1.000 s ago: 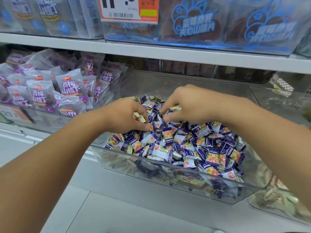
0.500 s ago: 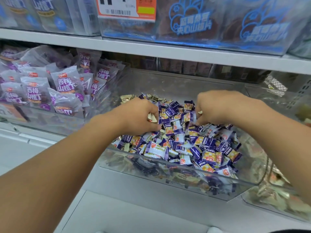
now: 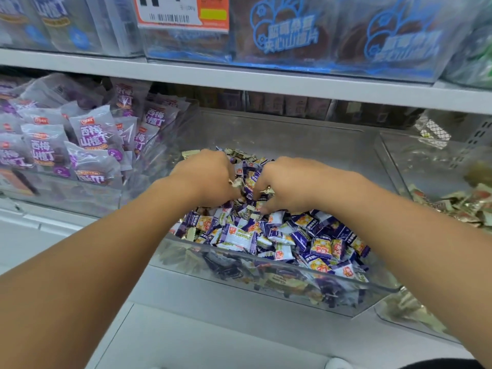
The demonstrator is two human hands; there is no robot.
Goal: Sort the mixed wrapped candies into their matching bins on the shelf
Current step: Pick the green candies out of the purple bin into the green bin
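Note:
A clear plastic bin [image 3: 266, 272] on the shelf holds a heap of purple-and-white wrapped candies [image 3: 298, 238] mixed with a few gold-wrapped ones. My left hand [image 3: 207, 177] sits curled over the back of the heap and grips several gold-wrapped candies [image 3: 235, 182] that poke out under its fingers. My right hand [image 3: 287, 185] is beside it, fingers curled down into the pile, pinching a gold-wrapped candy [image 3: 267, 189] near the thumb. The fingertips of both hands are buried among wrappers.
A bin of gold-wrapped candies [image 3: 458, 201] stands to the right. Purple snack bags [image 3: 90, 137] fill the bin on the left. Above, a white shelf board [image 3: 239, 81] carries blue-labelled clear boxes [image 3: 292, 33] and an orange price tag [image 3: 183, 12].
Both hands have come closer together near the middle back of the heap. The right hand shifted left and dug deeper into the candies; the left hand kept its gold candies.

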